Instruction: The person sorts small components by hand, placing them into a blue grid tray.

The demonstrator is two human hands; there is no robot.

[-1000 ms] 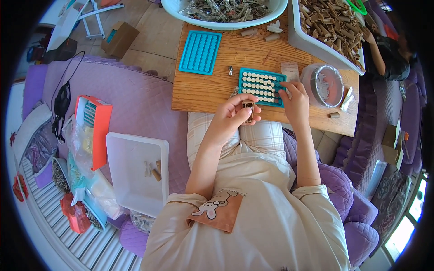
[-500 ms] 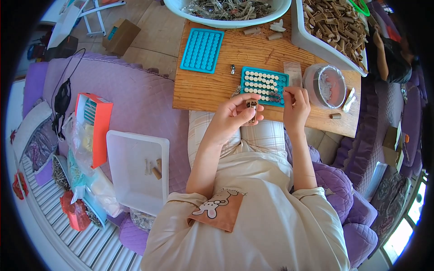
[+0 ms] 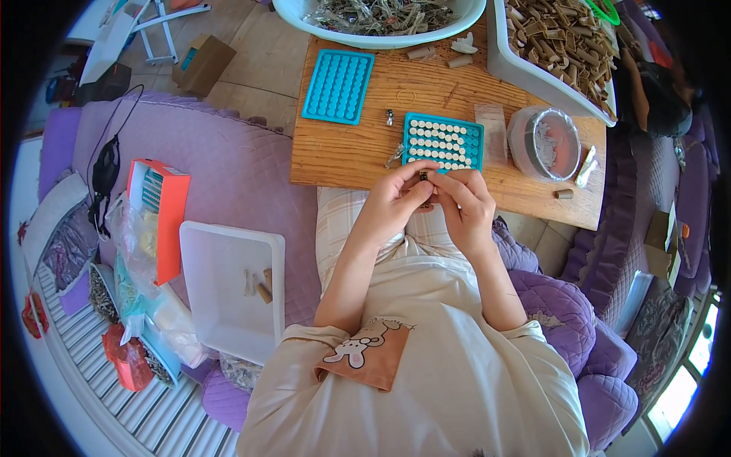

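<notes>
My left hand [image 3: 394,196] is closed around a small brown and dark rectangular piece [image 3: 424,177], held just off the table's near edge. The fingers of my right hand [image 3: 466,202] are pinched together at the same piece; whatever sits between their tips is hidden. Just beyond both hands lies a teal tray [image 3: 474,139] with rows of white round pieces [image 3: 432,133] in its hollows. A small clear and silvery scrap [image 3: 394,156] rests by the tray's left edge. Farther left on the table are a small metallic piece [image 3: 390,117] and a second teal tray [image 3: 337,87] with round hollows.
A clear lined bucket [image 3: 524,145] stands at the table's right, near a short brown tube [image 3: 563,194] and crumpled white wrapping [image 3: 586,167]. A white bin [image 3: 548,90] of brown tube pieces and a pale basin [image 3: 381,38] fill the far side. Another person [image 3: 661,95] is at far right.
My right hand has moved left from the tray's near right corner to the piece in my left hand. The left hand stays nearly in place.
</notes>
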